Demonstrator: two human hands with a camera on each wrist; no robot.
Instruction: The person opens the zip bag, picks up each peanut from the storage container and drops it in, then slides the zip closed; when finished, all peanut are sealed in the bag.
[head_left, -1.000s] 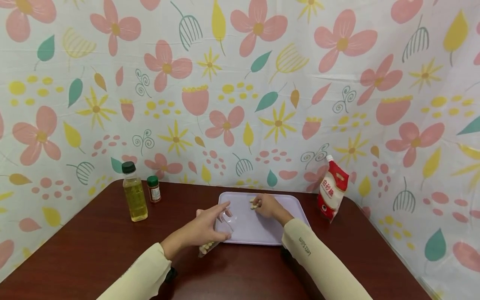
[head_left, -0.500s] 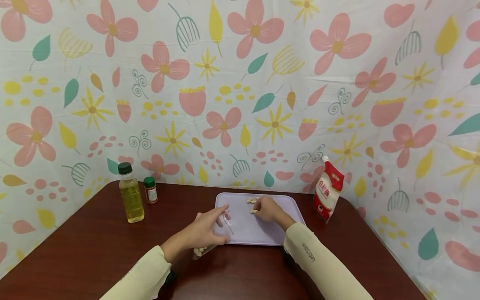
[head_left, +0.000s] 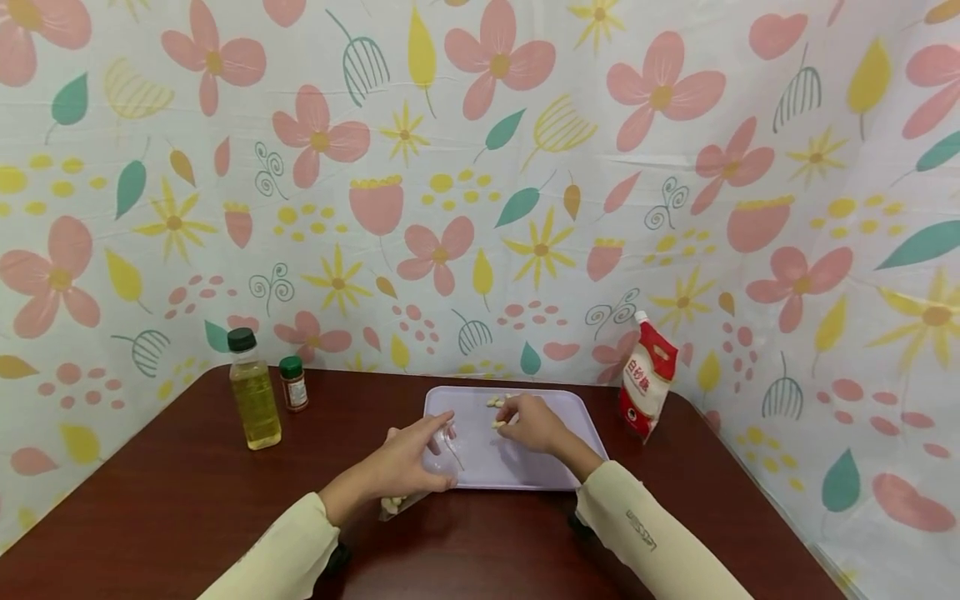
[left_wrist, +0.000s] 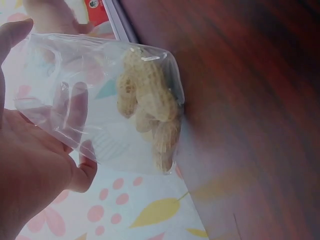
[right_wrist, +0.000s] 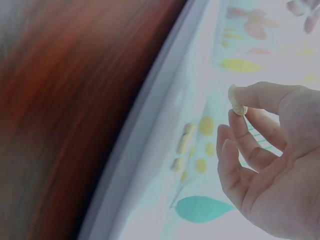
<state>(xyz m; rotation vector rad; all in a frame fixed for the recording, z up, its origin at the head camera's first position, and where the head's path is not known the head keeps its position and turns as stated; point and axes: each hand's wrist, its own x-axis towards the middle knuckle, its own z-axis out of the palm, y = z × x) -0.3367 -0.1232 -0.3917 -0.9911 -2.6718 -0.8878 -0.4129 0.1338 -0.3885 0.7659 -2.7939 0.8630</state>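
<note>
My left hand (head_left: pixel 408 462) holds a clear plastic bag (left_wrist: pixel 107 142) by its mouth, thumb and fingers spread apart around the opening. Unshelled peanuts (left_wrist: pixel 150 90) are gathered at the bag's bottom end, close by the dark tabletop. Over the lilac tray (head_left: pixel 487 467), my right hand (head_left: pixel 534 427) pinches one peanut (right_wrist: pixel 236 101) between thumb and index finger. A few other peanuts (head_left: pixel 495 402) lie on the tray towards its far side, just beyond the right hand. In the right wrist view these peanuts (right_wrist: pixel 184 142) appear left of the fingers.
An oil bottle (head_left: pixel 255 404) with a black cap and a small green-capped jar (head_left: pixel 294 387) stand at the table's left. Behind the tray to the right is a red and white pouch (head_left: pixel 647 383). A flowered curtain (head_left: pixel 450 333) rises at the table's back edge.
My right hand has come a little nearer, away from the peanuts on the tray's far part, which now show more. The left hand still holds the bag in about the same place.
</note>
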